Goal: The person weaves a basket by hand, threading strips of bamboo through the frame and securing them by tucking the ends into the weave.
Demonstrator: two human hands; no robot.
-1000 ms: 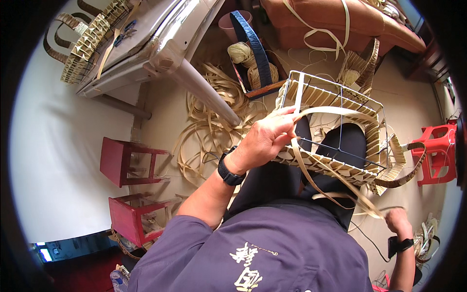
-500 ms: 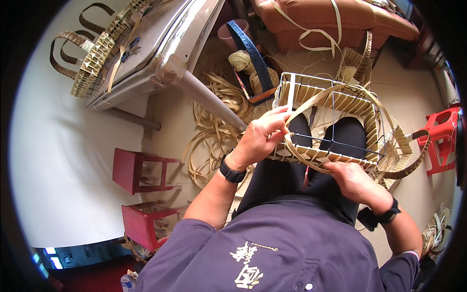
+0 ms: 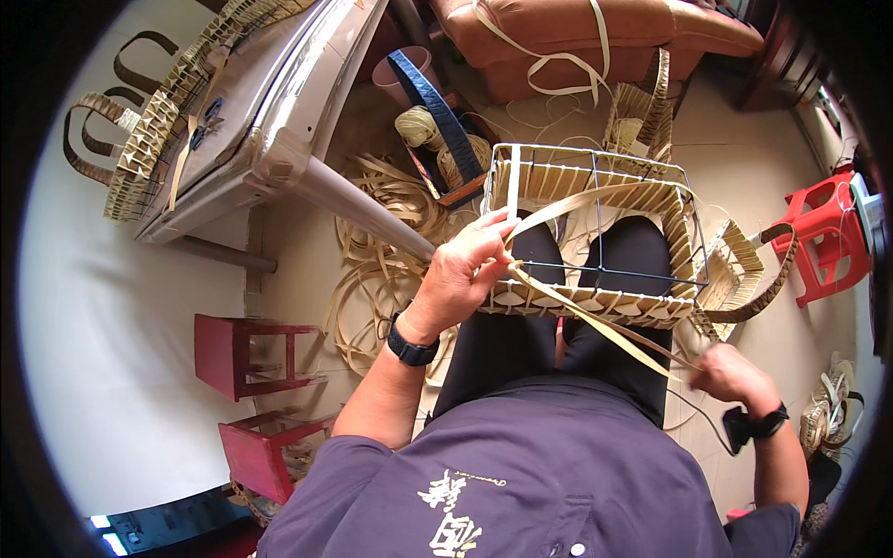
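Basket (image 3: 595, 305), wire frame with pale strip wound on its sides, is across my thighs (image 3: 628, 256), near side toward me. My left hand (image 3: 465, 265) is clamped on the pale strip (image 3: 633, 348) at the basket's near-left corner, thumb against fingers. My right hand (image 3: 737, 377) is out right of my lap, a bit blurred, fingers curled shut on the strip's far part; finger detail not readable. Strip runs slanting between the two hands, plus a loop arching over the open frame.

Clutter: handled basket (image 3: 730, 274) crowds the right end of the frame; can't tell if they touch. Thin dark cable (image 3: 698, 409) hangs just by my right hand. Beyond the far side: another small basket (image 3: 637, 121). Left of the work, table leg (image 3: 367, 206) slants across the floor beside a loose strip heap (image 3: 372, 288), blocking part of it. Blue-handled box (image 3: 446, 121) with cord balls sits past the leg. Table (image 3: 223, 177) upper left carries scissors (image 3: 203, 126) and woven baskets (image 3: 149, 139). Two dark red stools (image 3: 223, 356) lower left, red plastic stool (image 3: 823, 237) far right.
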